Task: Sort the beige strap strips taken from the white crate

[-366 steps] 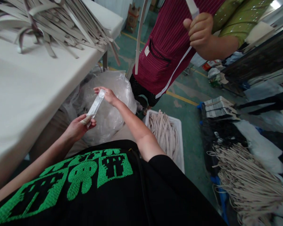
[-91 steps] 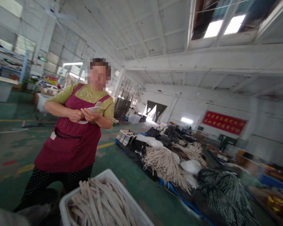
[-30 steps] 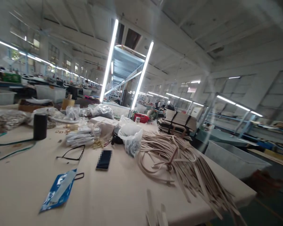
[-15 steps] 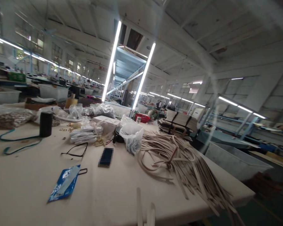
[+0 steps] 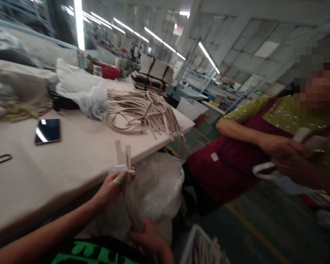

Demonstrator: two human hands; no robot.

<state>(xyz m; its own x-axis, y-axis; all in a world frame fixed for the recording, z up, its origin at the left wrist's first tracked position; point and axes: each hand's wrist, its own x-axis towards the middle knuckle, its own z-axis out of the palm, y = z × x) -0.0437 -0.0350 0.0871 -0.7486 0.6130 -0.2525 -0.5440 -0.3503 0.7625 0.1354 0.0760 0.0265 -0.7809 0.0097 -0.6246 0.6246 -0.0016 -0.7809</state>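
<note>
Both my hands are on a small bunch of flat beige straps [image 5: 132, 205] in front of the table's near edge. My left hand [image 5: 115, 183] is closed round the upper part, with two strap ends sticking up above the fingers. White coverings show on some of its fingers, and a small white piece [image 5: 119, 168] lies by the fingertips. Lower down, my right hand [image 5: 150, 234] grips the same straps, its fingers partly hidden. On the table [image 5: 79, 161] beyond lies a large heap of similar straps [image 5: 154, 113], some hanging over the edge.
A phone [image 5: 48, 131] and a white plastic bag [image 5: 85, 91] lie on the table. Below its edge is a large translucent sack [image 5: 159, 187]. A white bin [image 5: 194, 238] holds more straps. To the right stands a person in a maroon apron [image 5: 231, 165], hands holding something pale.
The view has swung right and down. My hands, the sack, the bin and the person have come into view. The strap ends seen earlier at the bottom now show in my hands.
</note>
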